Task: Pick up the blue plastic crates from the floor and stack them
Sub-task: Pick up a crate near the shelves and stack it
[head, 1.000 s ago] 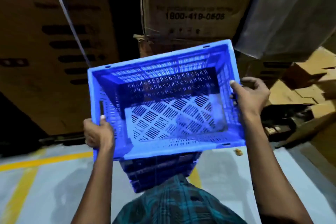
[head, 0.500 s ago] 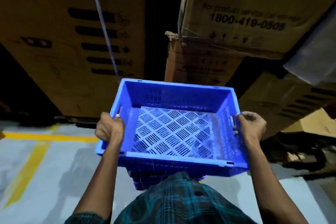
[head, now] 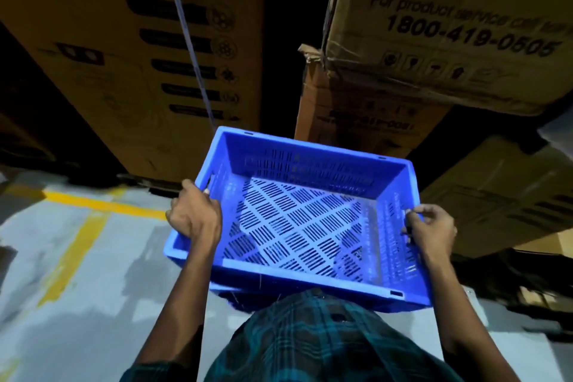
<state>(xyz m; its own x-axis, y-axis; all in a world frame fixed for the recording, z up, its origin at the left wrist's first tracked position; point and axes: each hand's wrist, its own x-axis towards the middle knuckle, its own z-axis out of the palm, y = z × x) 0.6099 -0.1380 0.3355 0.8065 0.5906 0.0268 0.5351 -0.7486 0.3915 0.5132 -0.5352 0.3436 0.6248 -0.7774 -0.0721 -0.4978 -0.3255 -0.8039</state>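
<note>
The blue crate [head: 297, 220] is held level in front of the person, open side up, above the grey floor [head: 77, 304]. The left hand [head: 195, 217] has a closed grip on the crate's left rim; the right hand [head: 429, 231] grips the right wall, fingers curled at its handle slot. What may be another blue crate shows dimly just beneath it. Cardboard boxes [head: 434, 40] stand behind.

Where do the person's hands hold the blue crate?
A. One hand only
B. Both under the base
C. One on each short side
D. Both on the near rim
C: the left hand and the right hand grip opposite short sides of the blue crate.
</note>
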